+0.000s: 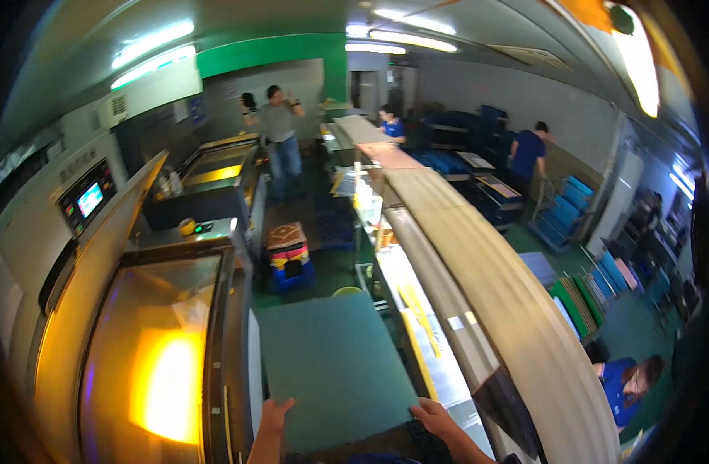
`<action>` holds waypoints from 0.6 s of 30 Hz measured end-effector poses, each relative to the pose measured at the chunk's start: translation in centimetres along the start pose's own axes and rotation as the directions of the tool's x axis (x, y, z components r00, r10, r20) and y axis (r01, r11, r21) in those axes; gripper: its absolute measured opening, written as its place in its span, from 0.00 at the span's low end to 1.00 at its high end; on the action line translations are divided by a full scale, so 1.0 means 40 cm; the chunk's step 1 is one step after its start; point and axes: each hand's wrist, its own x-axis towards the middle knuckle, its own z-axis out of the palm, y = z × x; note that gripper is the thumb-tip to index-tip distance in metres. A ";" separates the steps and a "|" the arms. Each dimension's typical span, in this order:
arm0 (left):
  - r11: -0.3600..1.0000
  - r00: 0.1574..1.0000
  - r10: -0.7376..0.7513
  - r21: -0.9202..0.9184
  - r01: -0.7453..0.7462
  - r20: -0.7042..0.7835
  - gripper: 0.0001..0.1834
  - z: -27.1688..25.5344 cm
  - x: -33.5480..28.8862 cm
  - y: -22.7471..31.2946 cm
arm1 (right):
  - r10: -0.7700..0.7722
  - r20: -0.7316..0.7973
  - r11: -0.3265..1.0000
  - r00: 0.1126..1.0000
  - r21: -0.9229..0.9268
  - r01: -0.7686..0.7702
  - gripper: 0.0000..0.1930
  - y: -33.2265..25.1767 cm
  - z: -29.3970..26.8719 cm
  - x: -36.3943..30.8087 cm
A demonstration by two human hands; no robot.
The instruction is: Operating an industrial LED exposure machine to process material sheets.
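A large flat dull-green panel lies level in front of my body, between the machine on the left and the long bench on the right. My left hand grips its near left edge, thumb on top. At the near right edge my right hand holds it the same way, with the fingers tucked out of sight below. What lies under the panel is mostly hidden.
On the left, a machine with a raised lid has a glass bed glowing yellow. A lit light table and a beige-topped shelf run along the right. Ahead are a stacked stool and a standing person.
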 end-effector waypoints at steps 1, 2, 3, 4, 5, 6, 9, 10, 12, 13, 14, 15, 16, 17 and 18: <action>0.956 0.963 0.253 -0.127 -0.264 -0.094 0.24 -0.067 -0.023 -0.034 | -0.101 0.061 0.995 0.993 0.015 0.101 0.22 0.002 0.056 0.051; 0.828 0.849 0.476 -0.208 -0.520 -0.228 0.17 -0.132 -0.048 -0.056 | -0.055 0.109 0.997 0.993 -0.041 0.060 0.24 -0.040 0.125 0.082; 0.817 0.832 0.469 -0.213 -0.536 -0.297 0.17 -0.187 -0.076 -0.043 | -0.006 0.160 0.994 0.987 -0.106 0.023 0.25 -0.099 0.196 0.108; 0.856 0.822 0.365 -0.188 -0.481 -0.438 0.17 -0.236 -0.106 -0.008 | 0.022 0.238 0.970 0.971 -0.239 0.037 0.25 -0.151 0.260 0.129; 0.890 0.780 0.246 -0.184 -0.417 -0.575 0.17 -0.294 -0.146 0.001 | 0.045 0.307 0.961 0.951 -0.272 0.043 0.25 -0.180 0.312 0.158; 0.863 0.704 0.289 -0.141 -0.484 -0.648 0.17 -0.389 -0.158 -0.038 | 0.047 0.408 0.944 0.912 -0.317 0.093 0.25 -0.201 0.378 0.181; 0.948 0.466 0.160 0.004 -0.318 -0.870 0.19 -0.529 -0.284 -0.021 | 0.149 0.619 0.908 0.771 -0.394 0.141 0.25 -0.247 0.556 0.225; 0.966 0.264 0.023 -0.046 -0.254 -0.964 0.20 -0.621 -0.295 -0.105 | 0.166 0.677 0.878 0.717 -0.433 0.206 0.24 -0.293 0.628 0.220; 0.967 0.015 -0.152 -0.151 -0.203 -0.988 0.20 -0.728 -0.338 -0.199 | 0.194 0.738 0.805 0.646 -0.496 0.325 0.23 -0.305 0.733 0.258; 0.906 0.153 -0.128 -0.179 -0.385 -0.980 0.23 -0.755 -0.380 -0.172 | 0.220 0.764 0.795 0.607 -0.501 0.342 0.23 -0.300 0.787 0.286; 0.809 0.274 -0.063 -0.210 -0.549 -0.960 0.26 -0.782 -0.424 -0.168 | 0.219 0.796 0.786 0.565 -0.487 0.381 0.23 -0.294 0.839 0.303; 0.805 0.239 -0.089 -0.211 -0.555 -0.967 0.26 -0.818 -0.466 -0.198 | 0.216 0.822 0.778 0.527 -0.471 0.416 0.23 -0.290 0.895 0.303; 0.809 0.257 -0.103 -0.231 -0.541 -0.961 0.28 -0.860 -0.501 -0.228 | 0.230 0.836 0.775 0.499 -0.467 0.425 0.23 -0.293 0.951 0.302; 0.812 0.280 -0.112 -0.251 -0.526 -0.953 0.31 -0.897 -0.526 -0.256 | 0.225 0.870 0.763 0.438 -0.437 0.476 0.23 -0.312 1.011 0.300; 0.808 0.262 -0.124 -0.251 -0.534 -0.957 0.31 -0.926 -0.538 -0.283 | 0.219 0.900 0.750 0.378 -0.403 0.525 0.23 -0.338 1.067 0.299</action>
